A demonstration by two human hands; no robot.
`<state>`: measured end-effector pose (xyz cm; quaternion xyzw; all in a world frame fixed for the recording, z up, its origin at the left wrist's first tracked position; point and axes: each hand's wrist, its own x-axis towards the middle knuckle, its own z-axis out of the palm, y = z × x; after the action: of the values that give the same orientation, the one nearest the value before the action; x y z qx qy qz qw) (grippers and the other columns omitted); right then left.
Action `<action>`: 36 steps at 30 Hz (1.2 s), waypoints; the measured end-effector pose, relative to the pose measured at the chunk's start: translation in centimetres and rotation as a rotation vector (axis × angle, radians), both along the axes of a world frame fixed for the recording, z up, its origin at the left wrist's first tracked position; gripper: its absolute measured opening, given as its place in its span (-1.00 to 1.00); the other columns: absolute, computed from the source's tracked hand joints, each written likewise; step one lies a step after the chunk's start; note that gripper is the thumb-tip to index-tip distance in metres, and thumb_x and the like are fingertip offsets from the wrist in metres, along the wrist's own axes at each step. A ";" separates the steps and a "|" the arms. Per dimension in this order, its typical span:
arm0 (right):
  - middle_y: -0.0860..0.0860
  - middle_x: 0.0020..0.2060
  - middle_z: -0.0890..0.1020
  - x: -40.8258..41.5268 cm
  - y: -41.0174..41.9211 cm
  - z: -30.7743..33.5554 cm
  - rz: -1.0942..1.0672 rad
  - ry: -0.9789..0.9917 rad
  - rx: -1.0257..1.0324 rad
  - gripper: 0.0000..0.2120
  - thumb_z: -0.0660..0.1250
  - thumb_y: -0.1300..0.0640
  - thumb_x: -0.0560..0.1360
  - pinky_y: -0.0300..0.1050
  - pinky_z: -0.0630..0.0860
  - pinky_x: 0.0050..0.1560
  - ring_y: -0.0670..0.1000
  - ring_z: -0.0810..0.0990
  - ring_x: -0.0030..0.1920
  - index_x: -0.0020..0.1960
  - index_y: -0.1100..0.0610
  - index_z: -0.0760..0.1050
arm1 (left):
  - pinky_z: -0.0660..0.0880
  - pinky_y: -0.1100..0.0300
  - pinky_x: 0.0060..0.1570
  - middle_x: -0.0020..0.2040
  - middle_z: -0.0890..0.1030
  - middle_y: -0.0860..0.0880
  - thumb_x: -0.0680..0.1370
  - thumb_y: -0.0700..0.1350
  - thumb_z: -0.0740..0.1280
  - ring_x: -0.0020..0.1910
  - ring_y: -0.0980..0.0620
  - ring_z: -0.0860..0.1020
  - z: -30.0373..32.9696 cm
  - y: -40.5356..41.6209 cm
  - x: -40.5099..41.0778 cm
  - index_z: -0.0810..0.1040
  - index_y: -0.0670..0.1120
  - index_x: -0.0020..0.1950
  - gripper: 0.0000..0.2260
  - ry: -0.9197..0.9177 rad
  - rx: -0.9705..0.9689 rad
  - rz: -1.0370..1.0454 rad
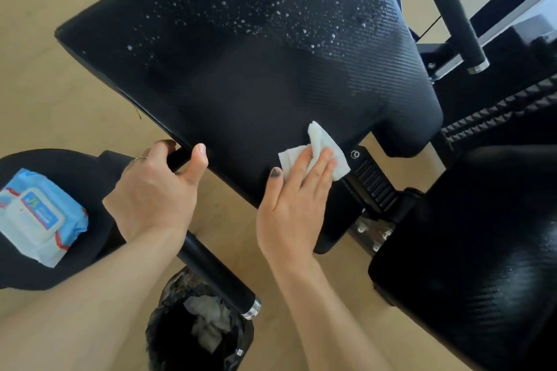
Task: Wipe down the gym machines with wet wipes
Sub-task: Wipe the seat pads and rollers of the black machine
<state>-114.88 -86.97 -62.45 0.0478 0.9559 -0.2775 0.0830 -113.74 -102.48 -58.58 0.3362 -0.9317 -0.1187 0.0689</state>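
A large black textured back pad (256, 63) of a gym machine fills the upper middle, its upper part speckled with white droplets. My right hand (294, 199) presses a crumpled white wet wipe (321, 147) flat against the pad's lower right corner. My left hand (156, 190) grips the pad's lower edge, thumb on the face and fingers curled behind it. A blue and white pack of wet wipes (39, 217) lies on a round black pad (90, 178) at the left.
A black seat pad (476, 250) sits at the lower right. A black handle bar (217, 274) with a chrome end runs below my left wrist. Beneath it stands a bin (199, 328) with a black liner and used wipes. Another grip handle (458, 18) is upper right. Wooden floor surrounds.
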 end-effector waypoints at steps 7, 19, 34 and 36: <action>0.27 0.64 -0.16 -13.8 2.7 -0.1 -0.167 0.023 0.041 -0.39 -0.18 -0.05 0.73 0.11 -0.28 0.61 0.22 -0.24 0.64 0.66 0.27 -0.12 | 0.18 0.23 -0.40 -0.30 0.49 0.01 0.59 0.38 0.10 -0.28 -0.01 0.43 0.0 -0.1 0.0 0.55 -0.03 0.01 -0.49 -0.008 -0.004 0.013; 0.03 0.67 -0.09 -17.8 1.4 2.6 0.702 0.337 0.223 -0.44 -0.21 -0.06 0.72 0.05 -0.11 0.64 0.05 -0.18 0.66 0.68 0.07 -0.14 | 0.27 0.23 -0.45 -0.27 0.57 0.03 0.55 0.38 0.17 -0.28 0.02 0.48 0.3 0.1 -0.5 0.61 0.04 0.09 -0.52 -0.055 -0.002 0.061; 0.07 0.67 0.02 -16.2 -4.0 5.5 1.416 0.487 0.346 -0.45 -0.24 -0.05 0.73 0.16 0.01 0.63 0.16 -0.06 0.66 0.67 0.05 0.05 | 0.44 0.15 -0.47 -0.29 0.61 0.11 0.50 0.47 0.06 -0.27 0.10 0.56 -0.1 0.0 -0.7 0.64 0.08 0.05 -0.42 0.010 0.003 0.112; 0.09 0.67 0.01 -16.1 -8.4 6.5 1.449 0.522 0.338 -0.46 -0.19 -0.07 0.72 0.15 -0.05 0.64 0.20 -0.06 0.65 0.67 -0.02 0.05 | 0.32 0.21 -0.50 -0.32 0.57 0.13 0.51 0.48 0.01 -0.28 0.11 0.54 0.1 0.0 -0.6 0.60 0.10 0.00 -0.42 -0.030 -0.031 0.102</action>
<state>-130.97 -95.34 -55.93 -0.6418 0.7668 -0.0073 0.0078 -114.38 -102.53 -58.46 0.3840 -0.9160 -0.0954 0.0659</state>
